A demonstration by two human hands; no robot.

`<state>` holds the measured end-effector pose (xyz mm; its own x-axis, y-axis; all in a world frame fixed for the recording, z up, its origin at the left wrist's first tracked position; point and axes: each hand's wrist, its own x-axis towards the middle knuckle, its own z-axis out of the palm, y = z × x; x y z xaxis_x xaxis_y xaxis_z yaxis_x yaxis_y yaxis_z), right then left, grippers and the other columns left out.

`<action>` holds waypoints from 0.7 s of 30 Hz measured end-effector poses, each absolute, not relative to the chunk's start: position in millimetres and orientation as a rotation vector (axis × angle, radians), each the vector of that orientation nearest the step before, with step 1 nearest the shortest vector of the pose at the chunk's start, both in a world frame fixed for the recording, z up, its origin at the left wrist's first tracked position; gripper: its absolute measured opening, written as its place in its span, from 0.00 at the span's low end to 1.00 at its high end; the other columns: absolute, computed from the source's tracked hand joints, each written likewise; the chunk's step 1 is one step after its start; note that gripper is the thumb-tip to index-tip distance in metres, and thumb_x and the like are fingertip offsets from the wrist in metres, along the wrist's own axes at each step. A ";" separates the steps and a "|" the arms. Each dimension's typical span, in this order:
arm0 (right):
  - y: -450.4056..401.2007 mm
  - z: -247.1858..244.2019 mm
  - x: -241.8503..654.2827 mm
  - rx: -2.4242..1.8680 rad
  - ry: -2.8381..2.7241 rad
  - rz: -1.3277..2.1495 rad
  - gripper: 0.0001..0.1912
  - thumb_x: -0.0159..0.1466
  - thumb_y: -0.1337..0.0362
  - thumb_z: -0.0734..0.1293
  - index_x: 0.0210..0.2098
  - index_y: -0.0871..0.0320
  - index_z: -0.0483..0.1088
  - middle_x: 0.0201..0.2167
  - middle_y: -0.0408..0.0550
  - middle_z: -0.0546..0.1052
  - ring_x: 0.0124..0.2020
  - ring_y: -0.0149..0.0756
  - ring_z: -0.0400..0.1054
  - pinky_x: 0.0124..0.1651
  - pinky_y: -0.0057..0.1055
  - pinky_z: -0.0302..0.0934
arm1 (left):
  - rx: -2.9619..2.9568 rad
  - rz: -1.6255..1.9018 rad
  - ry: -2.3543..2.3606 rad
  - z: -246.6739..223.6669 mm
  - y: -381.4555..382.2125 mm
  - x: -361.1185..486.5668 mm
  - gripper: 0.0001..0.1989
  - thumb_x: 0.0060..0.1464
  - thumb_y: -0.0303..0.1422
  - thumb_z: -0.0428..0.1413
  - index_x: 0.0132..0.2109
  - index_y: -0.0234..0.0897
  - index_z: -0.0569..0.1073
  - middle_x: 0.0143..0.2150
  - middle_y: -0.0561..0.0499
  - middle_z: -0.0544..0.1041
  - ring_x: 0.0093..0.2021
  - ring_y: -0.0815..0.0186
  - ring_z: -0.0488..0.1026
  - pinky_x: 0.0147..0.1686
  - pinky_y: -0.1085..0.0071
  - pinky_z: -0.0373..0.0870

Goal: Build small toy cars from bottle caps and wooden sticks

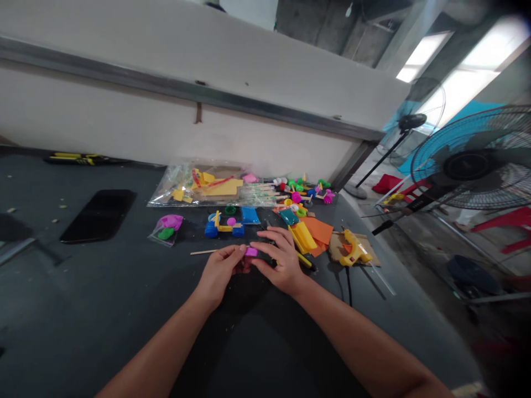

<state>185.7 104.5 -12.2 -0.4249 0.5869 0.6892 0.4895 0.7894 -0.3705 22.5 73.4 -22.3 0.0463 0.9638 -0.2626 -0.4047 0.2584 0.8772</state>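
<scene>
Between the thumb and fingers of my left hand is a small purple block of what looks like modelling clay. My right hand is just to its right, fingers spread and curved toward the block; whether a fingertip touches it I cannot tell. Left of my left fingers lies a thin wooden stick. Just beyond the hands stands a small blue and yellow model with a pink ball on it. A plastic bag with purple and green clay lies to the left.
A yellow glue gun rests on cardboard at the right, its cord running toward me. Near it are orange sheets and a yellow packet. A clear bag and several colourful pieces line the wall. A black phone lies left.
</scene>
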 end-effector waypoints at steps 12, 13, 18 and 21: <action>104.6 -13.2 183.8 -0.842 -2.104 0.224 0.09 0.58 0.62 0.66 0.39 0.52 0.73 0.46 0.47 0.72 0.54 0.42 0.59 0.55 0.46 0.56 | 0.783 1.151 1.042 -17.0 72.6 24.0 0.13 0.44 0.41 0.61 0.28 0.33 0.76 0.26 0.50 0.74 0.26 0.70 0.69 0.30 0.73 0.69; 104.7 -13.6 183.7 -0.840 -2.106 0.227 0.10 0.57 0.62 0.66 0.39 0.52 0.72 0.46 0.48 0.72 0.54 0.42 0.59 0.55 0.46 0.56 | 0.782 1.151 1.040 -17.0 72.7 24.1 0.13 0.44 0.41 0.61 0.28 0.33 0.76 0.26 0.51 0.74 0.26 0.70 0.69 0.30 0.73 0.69; 105.1 -14.7 183.3 -0.843 -2.104 0.227 0.09 0.57 0.61 0.66 0.38 0.52 0.72 0.46 0.48 0.73 0.54 0.42 0.60 0.56 0.45 0.56 | 0.755 1.155 1.041 -18.3 72.8 24.3 0.13 0.44 0.41 0.61 0.28 0.34 0.76 0.26 0.51 0.74 0.26 0.71 0.69 0.30 0.74 0.69; 105.6 -14.8 183.5 -0.836 -2.101 0.224 0.08 0.58 0.62 0.66 0.38 0.53 0.73 0.46 0.47 0.73 0.54 0.41 0.60 0.56 0.44 0.56 | 0.761 1.158 1.031 -19.8 72.5 23.7 0.14 0.46 0.42 0.60 0.29 0.33 0.76 0.26 0.51 0.74 0.27 0.71 0.69 0.31 0.73 0.70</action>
